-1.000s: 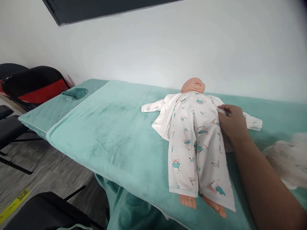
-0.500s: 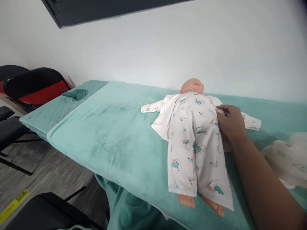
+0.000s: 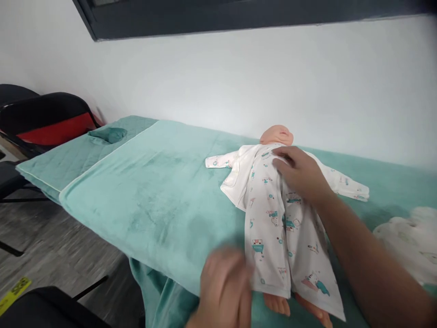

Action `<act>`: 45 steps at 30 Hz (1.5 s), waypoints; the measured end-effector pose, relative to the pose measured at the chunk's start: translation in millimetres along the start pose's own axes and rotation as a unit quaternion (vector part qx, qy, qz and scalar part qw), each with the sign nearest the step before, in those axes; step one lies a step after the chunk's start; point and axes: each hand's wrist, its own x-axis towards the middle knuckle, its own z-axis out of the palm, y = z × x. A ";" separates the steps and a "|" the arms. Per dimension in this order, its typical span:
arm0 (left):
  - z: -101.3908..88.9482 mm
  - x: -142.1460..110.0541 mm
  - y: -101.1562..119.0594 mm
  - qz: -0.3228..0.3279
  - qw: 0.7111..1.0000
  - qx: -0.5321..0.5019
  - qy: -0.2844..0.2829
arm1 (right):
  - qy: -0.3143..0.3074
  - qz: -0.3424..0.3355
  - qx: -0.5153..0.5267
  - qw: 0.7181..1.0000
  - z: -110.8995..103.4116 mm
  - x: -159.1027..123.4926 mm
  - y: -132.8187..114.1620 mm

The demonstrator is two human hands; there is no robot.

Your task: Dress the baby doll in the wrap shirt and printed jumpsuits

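A baby doll (image 3: 276, 135) lies on its back on the teal bed, its bare feet (image 3: 277, 304) toward me. Over its front and legs lie white baby pants (image 3: 268, 218) with small printed animals and carts. A white long-sleeved baby top (image 3: 235, 180) spreads out beneath them, its sleeves stretched to both sides. My right hand (image 3: 302, 175) rests at the upper part of the pants on the doll's chest, thumb and forefinger tips slightly apart on the cloth. My left hand (image 3: 223, 287) is low in the middle, left of the pant legs, smeared by motion with its fingers bent.
The teal padded bed (image 3: 153, 200) runs along a white wall, with a face hole (image 3: 107, 135) at its left end. A white bundled cloth (image 3: 408, 241) lies at the right. Black folding chairs (image 3: 51, 114) stand left, and a dark chair (image 3: 48, 310) stands at the front.
My right hand has moved left from the side of the doll's clothes onto its chest. My left hand has come into view at the bottom. The camera view has shifted slightly.
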 end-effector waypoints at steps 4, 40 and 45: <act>56.0 122.5 -40.5 -0.040 0.997 0.029 0.053 | -0.106 -0.026 -0.152 0.982 23.9 54.9 6.1; 63.6 218.0 -101.0 -0.166 0.986 0.002 0.028 | -0.394 -0.086 -0.294 0.866 24.0 137.7 5.5; 61.8 215.5 -106.0 -0.181 0.983 -0.031 0.012 | -0.333 -0.087 -0.334 0.878 -9.4 142.7 13.6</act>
